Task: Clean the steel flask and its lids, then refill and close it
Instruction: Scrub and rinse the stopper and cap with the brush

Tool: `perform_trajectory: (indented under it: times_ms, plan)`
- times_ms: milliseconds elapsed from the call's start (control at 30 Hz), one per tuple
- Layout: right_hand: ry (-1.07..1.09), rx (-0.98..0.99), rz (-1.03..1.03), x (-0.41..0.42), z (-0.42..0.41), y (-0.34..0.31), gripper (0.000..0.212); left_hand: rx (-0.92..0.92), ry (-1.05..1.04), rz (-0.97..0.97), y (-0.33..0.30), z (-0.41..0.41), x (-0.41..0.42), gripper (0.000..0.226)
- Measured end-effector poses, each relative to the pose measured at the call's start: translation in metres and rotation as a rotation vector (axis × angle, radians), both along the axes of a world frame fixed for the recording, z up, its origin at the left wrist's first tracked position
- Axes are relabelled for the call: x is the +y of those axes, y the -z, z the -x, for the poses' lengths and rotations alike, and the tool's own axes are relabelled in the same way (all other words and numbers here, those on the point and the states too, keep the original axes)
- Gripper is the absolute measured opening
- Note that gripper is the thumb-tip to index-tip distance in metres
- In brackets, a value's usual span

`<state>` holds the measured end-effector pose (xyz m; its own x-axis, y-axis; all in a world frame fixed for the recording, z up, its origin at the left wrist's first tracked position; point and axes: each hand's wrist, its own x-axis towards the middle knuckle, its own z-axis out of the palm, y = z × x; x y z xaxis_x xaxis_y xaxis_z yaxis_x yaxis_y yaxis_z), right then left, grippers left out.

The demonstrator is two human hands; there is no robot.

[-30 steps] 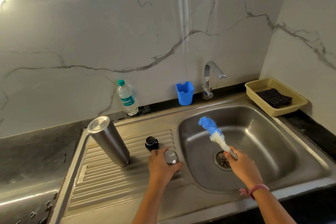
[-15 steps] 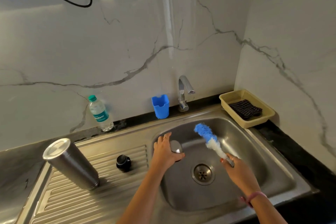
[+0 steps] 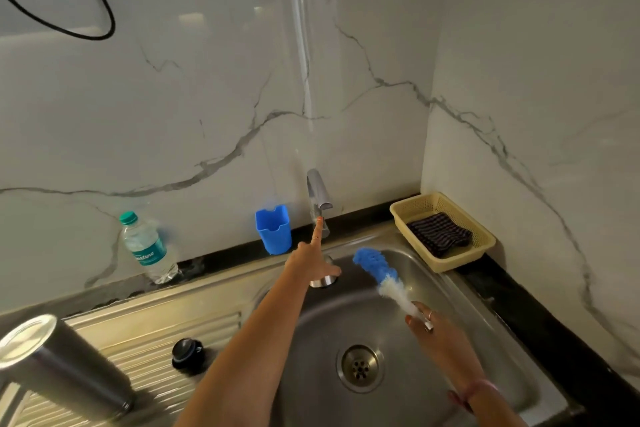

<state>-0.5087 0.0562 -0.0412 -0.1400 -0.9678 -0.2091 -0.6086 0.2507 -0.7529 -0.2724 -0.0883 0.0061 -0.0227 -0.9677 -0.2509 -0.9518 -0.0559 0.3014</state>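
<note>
Standing upside down at lower left, our flask [image 3: 59, 362] | black lid [image 3: 188, 354] beside it | left hand [image 3: 313, 262] grips steel cap [image 3: 322, 281] at centre, forefinger touching tap [image 3: 319, 192] | right hand [image 3: 438, 333] holds brush [image 3: 379, 274]

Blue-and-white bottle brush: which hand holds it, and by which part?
The right hand grips the blue-and-white bottle brush by its handle end, bristles pointing away over the steel sink.

Left hand [image 3: 313, 262] holds the steel cap [image 3: 322, 280] over the sink [image 3: 460, 291] basin, index finger stretched up to the tap [image 3: 319, 194]. Right hand [image 3: 437, 333] grips the brush [image 3: 381, 276] right of the cap, blue head up. Flask [image 3: 52, 362] and black lid [image 3: 188, 352] sit on the drainboard left of the sink.
</note>
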Motion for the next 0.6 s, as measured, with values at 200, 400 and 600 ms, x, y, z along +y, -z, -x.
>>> perform_trajectory:
  times_ms: [200, 400, 600]
  plan:
    - [0.02, 0.01, 0.003, -0.014, 0.004, 0.002, 0.046, -0.081, 0.022, -0.051, 0.001, 0.0, -0.029, 0.119]
    - [-0.002, 0.034, -0.016, -0.02, 0.003, 0.007, 0.046, -0.069, 0.035, -0.089, 0.001, -0.003, -0.042, 0.117]
    - [0.028, 0.011, -0.018, -0.025, 0.002, 0.013, 0.046, -0.252, 0.094, -0.034, 0.005, -0.008, -0.053, 0.112]
